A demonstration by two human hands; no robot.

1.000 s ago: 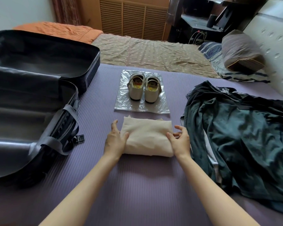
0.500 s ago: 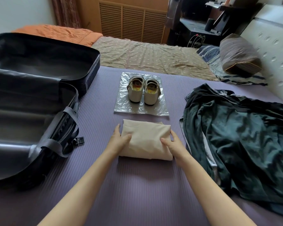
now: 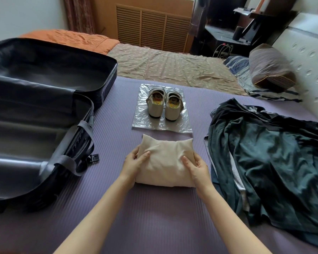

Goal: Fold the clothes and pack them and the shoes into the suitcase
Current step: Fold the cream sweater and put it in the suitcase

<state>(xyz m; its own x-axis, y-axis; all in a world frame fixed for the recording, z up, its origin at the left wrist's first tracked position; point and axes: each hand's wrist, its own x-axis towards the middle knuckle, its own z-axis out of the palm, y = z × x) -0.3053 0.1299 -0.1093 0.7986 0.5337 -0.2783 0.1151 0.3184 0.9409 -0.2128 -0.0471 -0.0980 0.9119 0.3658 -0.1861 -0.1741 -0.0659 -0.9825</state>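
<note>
Head cam is looking down at the bed from over the person's arms, and from where I'm standing it's pretty clear what's going on. The folded cream garment (image 3: 165, 162) sits on the purple mat (image 3: 154, 217), dead centre in front of them, just this side of the plastic sheet (image 3: 174, 126) with the shoes (image 3: 164, 107) on it. Left hand (image 3: 136, 162) has the left end and right hand (image 3: 196, 168) has the right end. Both have the thumb pressed on top and the fingers curled round the edge, so they're holding it and not just patting it flat.

The bit that matters: the bundle's long side runs left to right, straight across between the two hands, and the open suitcase (image 3: 35, 136) is off to the left. That puts it on the left hand's side, with its nearer half (the one with the grey straps) close to that wrist. So I'd guess the next move is a lift and a sideways carry to the left, with the left end going in first.

Suitcase looks to have nothing in it yet, as far as I can see. The dark clothes pile (image 3: 264, 158) on the right isn't folded, so I reckon there's loads left to do.
</note>
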